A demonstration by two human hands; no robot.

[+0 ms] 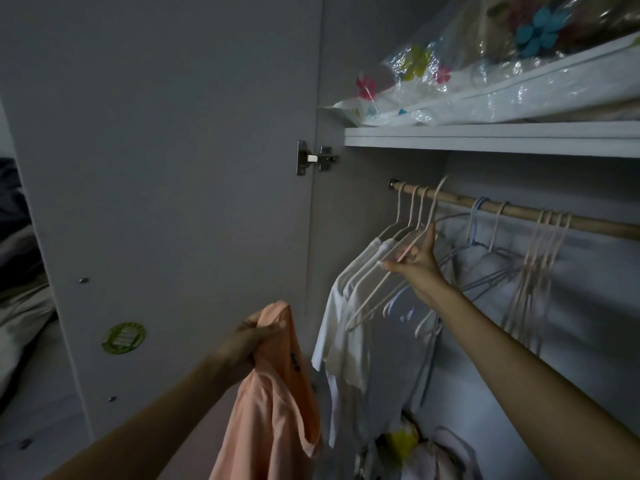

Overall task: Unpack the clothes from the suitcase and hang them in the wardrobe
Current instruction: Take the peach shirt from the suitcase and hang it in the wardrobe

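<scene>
Pinched between thumb and fingers of the right hand (414, 259), near frame centre, is a cream hanger (388, 277), its hook tilted at the wooden rail (519, 211). At lower centre the left hand (247, 342) grips a peach garment (273, 403) by its upper edge, the cloth hanging down beside white shirts (346, 327) already on the rail in the wardrobe (485, 138)
</scene>
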